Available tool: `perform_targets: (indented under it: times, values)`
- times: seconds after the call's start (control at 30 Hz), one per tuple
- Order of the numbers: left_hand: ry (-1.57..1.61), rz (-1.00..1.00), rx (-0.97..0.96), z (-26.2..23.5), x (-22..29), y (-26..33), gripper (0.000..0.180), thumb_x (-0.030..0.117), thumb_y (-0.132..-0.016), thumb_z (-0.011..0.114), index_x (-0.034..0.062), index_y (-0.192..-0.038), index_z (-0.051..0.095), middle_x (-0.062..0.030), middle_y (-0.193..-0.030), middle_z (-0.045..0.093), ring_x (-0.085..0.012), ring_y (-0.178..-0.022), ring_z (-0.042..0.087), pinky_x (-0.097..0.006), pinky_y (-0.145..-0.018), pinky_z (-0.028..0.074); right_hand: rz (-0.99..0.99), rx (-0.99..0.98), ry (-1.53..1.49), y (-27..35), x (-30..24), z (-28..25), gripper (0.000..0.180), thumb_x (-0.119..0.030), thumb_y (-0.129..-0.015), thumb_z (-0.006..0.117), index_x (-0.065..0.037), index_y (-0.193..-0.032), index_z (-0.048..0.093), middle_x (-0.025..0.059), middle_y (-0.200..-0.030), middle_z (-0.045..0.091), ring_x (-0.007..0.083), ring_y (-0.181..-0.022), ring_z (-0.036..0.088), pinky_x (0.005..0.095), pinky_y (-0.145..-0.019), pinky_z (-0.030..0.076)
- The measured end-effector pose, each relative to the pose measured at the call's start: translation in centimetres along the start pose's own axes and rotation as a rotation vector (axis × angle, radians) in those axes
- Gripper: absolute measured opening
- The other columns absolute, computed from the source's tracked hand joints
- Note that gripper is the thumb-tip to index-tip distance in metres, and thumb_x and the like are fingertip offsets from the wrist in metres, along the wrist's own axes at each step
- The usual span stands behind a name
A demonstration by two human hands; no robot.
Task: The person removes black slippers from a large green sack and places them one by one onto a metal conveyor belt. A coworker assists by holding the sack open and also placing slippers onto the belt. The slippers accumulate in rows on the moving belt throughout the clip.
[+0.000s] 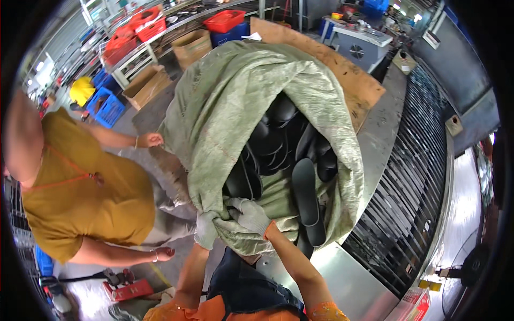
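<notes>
A large green woven sack (pixel 214 107) lies in front of me with its mouth spread wide. Inside are several black, sole-shaped pieces (pixel 270 136), some stacked against each other. One long black sole (pixel 305 192) leans on the sack's inner side at the right of the mouth. Both my hands wear pale knit gloves. My left hand (pixel 205 230) is closed on the near rim of the sack. Just to its right, my right hand (pixel 250 215) has its fingers curled on the same rim, close to the black pieces; its fingertips are partly hidden by the cloth.
At my left stands a person in a mustard shirt (pixel 96 182), one hand (pixel 151 140) near the sack's side. A slatted dark metal rack (pixel 401 187) runs along the right. Behind the sack are a brown board (pixel 321 53) and a cardboard box (pixel 193 48). Blue crates (pixel 105 108) stand farther left.
</notes>
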State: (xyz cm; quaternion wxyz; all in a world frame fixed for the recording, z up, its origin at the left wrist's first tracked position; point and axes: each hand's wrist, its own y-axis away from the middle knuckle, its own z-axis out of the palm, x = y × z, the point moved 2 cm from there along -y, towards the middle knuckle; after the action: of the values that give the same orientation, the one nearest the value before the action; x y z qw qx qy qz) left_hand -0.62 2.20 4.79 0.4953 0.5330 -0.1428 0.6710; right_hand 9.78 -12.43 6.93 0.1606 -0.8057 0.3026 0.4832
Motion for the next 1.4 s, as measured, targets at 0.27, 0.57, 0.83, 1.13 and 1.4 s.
perform_targets:
  times: [0.27,0.57,0.83,1.13,1.4]
  values:
    - [0.109,-0.001,-0.082,-2.4,-2.5,3.9,0.022,-0.005,-0.074,0.057,-0.0079,-0.092,0.069,-0.0171,-0.107,0.071,-0.0245,-0.098,0.069,-0.036,-0.083,0.057,-0.197,0.002,0.17,-0.1,-0.4,0.9,0.049,-0.02,-0.093,0.062,-0.003,-0.138,0.056,0.0233,-0.127,0.064,0.0406,-0.116,0.061,0.044,-0.101,0.049]
    - [-0.299,-0.059,-0.171,-6.6,-5.6,4.3,0.05,-0.011,-0.073,0.05,-0.0077,-0.122,0.061,-0.0177,-0.108,0.068,-0.0324,-0.097,0.069,-0.043,-0.086,0.06,-0.068,-0.022,0.248,-1.0,4.1,3.7,0.034,-0.019,-0.089,0.061,-0.003,-0.119,0.063,0.0205,-0.107,0.069,0.041,-0.098,0.065,0.0503,-0.084,0.053]
    - [-0.053,-0.199,0.092,-5.4,-5.4,3.6,0.016,-0.009,-0.075,0.06,-0.0016,-0.086,0.069,-0.0132,-0.086,0.068,-0.022,-0.074,0.068,-0.033,-0.069,0.058,-0.095,-0.013,0.625,-0.9,7.9,8.1,0.032,-0.019,-0.094,0.052,-0.004,-0.121,0.06,0.0165,-0.101,0.069,0.0353,-0.093,0.068,0.044,-0.079,0.056]
    - [0.138,-0.072,0.158,-5.9,-5.2,3.3,0.025,0.008,-0.095,0.058,-0.0004,-0.118,0.062,-0.0155,-0.114,0.068,-0.0302,-0.096,0.07,-0.043,-0.084,0.062,-0.142,0.142,0.494,-1.5,8.4,9.5,0.019,-0.011,-0.087,0.053,-0.005,-0.101,0.064,0.0183,-0.085,0.069,0.0367,-0.075,0.069,0.0481,-0.064,0.055]
    - [-0.035,0.157,0.323,-5.1,-5.8,-2.5,0.044,0.025,-0.102,0.059,0.0048,-0.141,0.054,-0.0108,-0.137,0.061,-0.0238,-0.119,0.061,-0.039,-0.1,0.051,0.283,0.545,0.008,-3.5,5.3,-0.3,0.018,-0.016,-0.091,0.061,-0.01,-0.103,0.073,0.0182,-0.09,0.073,0.0376,-0.084,0.071,0.0422,-0.074,0.055]
